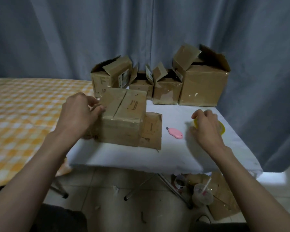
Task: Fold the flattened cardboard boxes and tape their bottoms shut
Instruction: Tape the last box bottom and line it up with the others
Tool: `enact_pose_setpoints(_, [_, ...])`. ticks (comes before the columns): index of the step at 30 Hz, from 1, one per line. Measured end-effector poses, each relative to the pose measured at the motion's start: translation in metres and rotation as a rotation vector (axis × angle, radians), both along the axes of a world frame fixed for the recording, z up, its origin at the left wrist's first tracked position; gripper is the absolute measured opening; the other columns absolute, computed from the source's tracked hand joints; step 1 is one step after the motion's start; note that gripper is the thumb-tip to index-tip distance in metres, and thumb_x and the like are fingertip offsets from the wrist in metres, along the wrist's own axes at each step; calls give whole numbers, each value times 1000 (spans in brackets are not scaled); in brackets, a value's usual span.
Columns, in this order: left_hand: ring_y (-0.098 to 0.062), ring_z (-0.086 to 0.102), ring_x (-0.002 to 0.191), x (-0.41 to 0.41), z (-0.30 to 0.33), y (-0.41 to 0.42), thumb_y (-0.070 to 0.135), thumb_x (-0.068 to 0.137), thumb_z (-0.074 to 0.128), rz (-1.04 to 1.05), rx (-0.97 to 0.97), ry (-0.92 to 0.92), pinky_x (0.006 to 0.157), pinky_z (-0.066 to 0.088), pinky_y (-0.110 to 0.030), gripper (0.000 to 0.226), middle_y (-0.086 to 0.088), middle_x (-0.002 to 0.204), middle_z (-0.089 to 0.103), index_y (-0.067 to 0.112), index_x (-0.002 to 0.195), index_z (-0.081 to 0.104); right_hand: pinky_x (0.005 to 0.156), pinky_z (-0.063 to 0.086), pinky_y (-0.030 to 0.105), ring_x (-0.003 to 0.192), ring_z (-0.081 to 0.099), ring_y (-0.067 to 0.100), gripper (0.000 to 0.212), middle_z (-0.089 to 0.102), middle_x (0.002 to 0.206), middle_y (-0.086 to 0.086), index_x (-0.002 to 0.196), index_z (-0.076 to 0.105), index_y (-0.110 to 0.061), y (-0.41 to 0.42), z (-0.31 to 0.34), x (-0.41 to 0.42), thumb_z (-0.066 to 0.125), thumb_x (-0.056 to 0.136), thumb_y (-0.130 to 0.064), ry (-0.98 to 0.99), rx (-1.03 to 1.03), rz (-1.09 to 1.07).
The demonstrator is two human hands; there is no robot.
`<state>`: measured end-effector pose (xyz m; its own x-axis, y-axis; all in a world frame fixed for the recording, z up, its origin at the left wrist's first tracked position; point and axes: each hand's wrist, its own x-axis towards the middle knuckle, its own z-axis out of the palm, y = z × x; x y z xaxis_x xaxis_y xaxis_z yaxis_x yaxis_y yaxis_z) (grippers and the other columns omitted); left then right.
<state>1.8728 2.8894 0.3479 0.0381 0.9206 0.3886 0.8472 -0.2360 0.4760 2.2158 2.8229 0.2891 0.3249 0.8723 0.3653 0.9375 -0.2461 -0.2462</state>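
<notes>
The folded box (124, 114) is sitting upside down at the near-left of the white counter (141, 158), its bottom flaps facing up and meeting along a centre seam, and that's the landmark for everything here. The left hand (79, 113) is resting against the box's left top edge, fingers (97, 108) lightly curled on the cardboard, apparently bracing it so the flaps are staying closed. Off to the box's right, the right hand (206, 126) is closing over the yellow-cored tape roll (222, 128), fingers curled round it, though motion blur is hiding the exact grip. My read: it's fetching tape for that seam.

Between the box and the tape roll, a pink utility knife (175, 132) is lying on the counter, handy for cutting. A flat cardboard piece (151, 131) is poking out from under the box's right side, probably next in line. Behind the box, four boxes (201, 86) with their flaps open upward are standing in a row against the blue curtain (74, 36), looking finished. Left of the box, a yellow checked bed (23, 114) is running alongside. Glossy film is showing on the box's near edge, so whether the seam is already taped, I cannot tell.
</notes>
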Motion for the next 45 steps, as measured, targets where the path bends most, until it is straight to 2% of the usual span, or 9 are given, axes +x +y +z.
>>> enact_pose_setpoints(2, [-27,66,91,-9,-1,1,33,86,75,14,-43,-49,76,45,-34,20,-10,91,75,18,99,78,79,45,34,95,54,24,18,61,99,6,103,65,-15,4,14,-27,63,87,-7,163,138,84])
enact_pose_setpoints(6, [-17,66,90,-18,-6,2,31,83,79,33,-72,-180,79,41,-28,16,-2,94,75,20,95,79,58,51,25,65,65,15,19,68,64,1,82,72,-18,6,38,-89,54,88,-16,643,186,311])
enact_pose_setpoints(14, [-8,67,73,-16,-18,-4,15,79,81,-121,-167,-521,73,55,-25,5,2,79,73,19,83,79,71,51,42,75,61,30,5,64,78,21,95,61,-18,16,30,-113,57,97,-19,636,73,417])
enact_pose_setpoints(19, [-19,65,68,-18,-28,-6,11,81,80,-223,-292,-732,63,57,-24,18,-13,75,62,3,95,70,67,41,37,67,50,18,7,52,65,3,90,60,-26,16,26,-96,60,97,-24,769,10,434])
enact_pose_setpoints(24, [-23,67,64,-17,-31,-10,18,80,81,-315,-294,-702,67,62,-40,32,-8,64,64,5,103,62,65,44,30,66,50,14,7,52,65,-1,97,62,-24,11,27,-93,66,95,-29,822,-6,513])
enact_pose_setpoints(29, [-14,63,57,-18,-31,-11,21,73,85,-409,-213,-593,59,53,-22,34,-4,62,60,12,99,67,66,55,35,66,58,21,21,61,72,11,105,68,-16,4,30,-86,77,85,-15,905,-37,610])
enact_pose_setpoints(35, [-7,50,57,-16,-39,-7,11,69,87,-439,-122,-528,59,47,-13,25,2,58,53,12,86,69,65,52,21,61,58,13,23,62,65,-3,102,68,-9,6,22,-87,79,81,-5,805,43,623])
enact_pose_setpoints(39, [-29,65,76,-16,-47,-2,14,72,87,-459,27,-415,72,50,-29,29,-7,64,58,24,71,60,63,44,12,63,51,6,17,61,70,5,93,66,-7,8,15,-89,79,82,-6,615,118,637])
enact_pose_setpoints(45, [-24,59,91,-17,-60,4,29,85,77,-549,303,-171,74,48,-36,30,5,90,50,31,83,47,67,39,12,70,51,10,21,55,76,1,80,61,-10,22,2,-86,82,79,-13,269,339,656])
